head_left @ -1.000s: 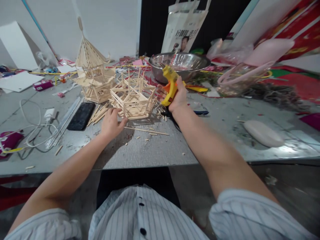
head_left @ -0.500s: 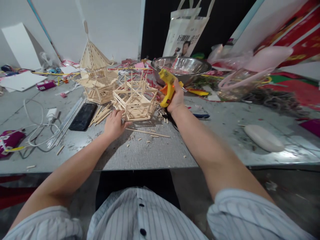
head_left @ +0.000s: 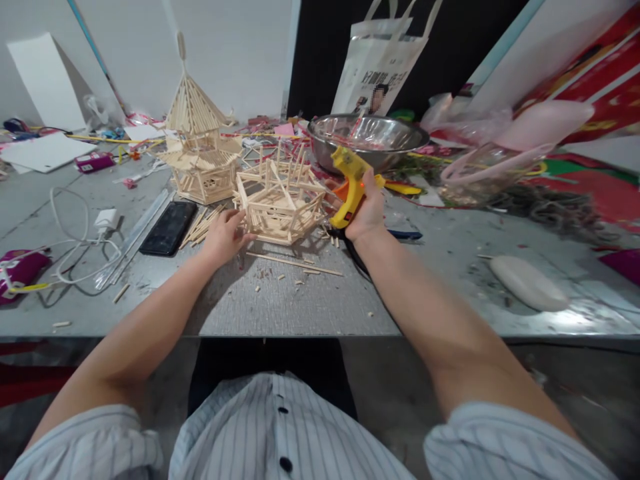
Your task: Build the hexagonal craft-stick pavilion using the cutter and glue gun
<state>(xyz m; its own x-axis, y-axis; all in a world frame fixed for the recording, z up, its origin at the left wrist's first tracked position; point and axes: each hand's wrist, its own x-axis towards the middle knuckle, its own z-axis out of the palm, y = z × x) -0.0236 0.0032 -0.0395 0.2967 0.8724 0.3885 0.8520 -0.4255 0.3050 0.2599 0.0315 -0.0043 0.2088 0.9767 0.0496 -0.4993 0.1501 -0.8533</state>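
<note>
Leaning over the near edge of the counter (head_left: 300,307), I had both forearms stretched out over a scatter of loose sticks (head_left: 295,262). A sleeve or wrist dragged through them could have swept them off the edge. The black cord (head_left: 357,257) ran under my right wrist, and I judged that a tug on it might snag and jerk the tool.

My left hand (head_left: 223,235) lay with its fingers curled against the near-left corner of the open stick frame (head_left: 277,203), which sat on the counter in front of me, between my two hands. Pressing too hard there could have skewed the thin joints or pushed the frame along the smooth top. The phone (head_left: 169,228) lay just to the left, near enough to catch a stray drip.

My right hand (head_left: 367,212) was wrapped tightly round the grip of the yellow glue gun (head_left: 350,187), its barrel tilted up just beside the frame's right side. If the gun was hot, a slip could have burned my fingers or strung glue across the sticks.

Behind the frame stood the finished stick tower (head_left: 200,150), close enough that a shove could have knocked into it. The steel bowl (head_left: 370,137) sat just beyond the gun.
</note>
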